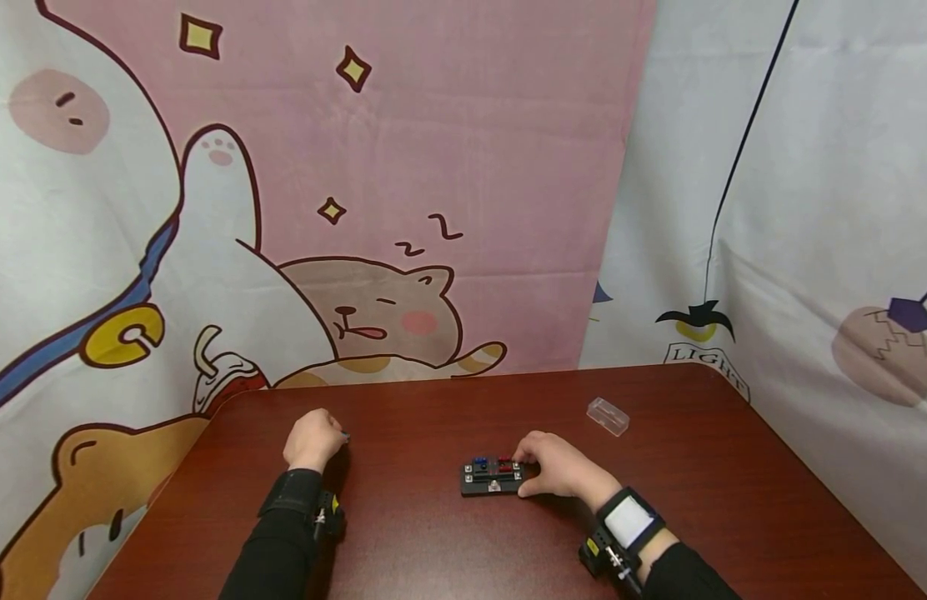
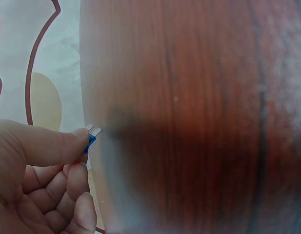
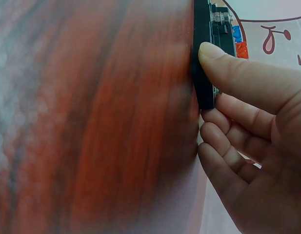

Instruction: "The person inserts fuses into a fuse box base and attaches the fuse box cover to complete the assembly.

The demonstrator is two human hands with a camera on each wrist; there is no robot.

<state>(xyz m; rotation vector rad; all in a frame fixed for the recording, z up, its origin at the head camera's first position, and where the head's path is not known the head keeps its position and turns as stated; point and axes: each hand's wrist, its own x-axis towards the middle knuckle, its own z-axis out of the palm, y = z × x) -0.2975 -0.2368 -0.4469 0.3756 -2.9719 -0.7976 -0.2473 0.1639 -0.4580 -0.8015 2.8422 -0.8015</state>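
At the left of the table, my left hand (image 1: 312,442) pinches a small blue blade fuse (image 2: 90,143) between thumb and forefinger. The two metal prongs of the fuse point away from the fingertips in the left wrist view, and the other fingers are curled in. A black fuse block (image 1: 474,487) lies near the middle of the table, with blue and red fuses on top and metal screws around them. My right hand (image 1: 564,469) grips the block's right end, thumb on the near side and fingers on the far side.
A clear plastic cover (image 1: 608,417) lies on the dark red-brown table (image 1: 411,542), behind and to the right of the fuse block. Behind the table hangs a pink and white cloth (image 1: 508,167) with cartoon animals, and another pale cloth hangs along the right side.
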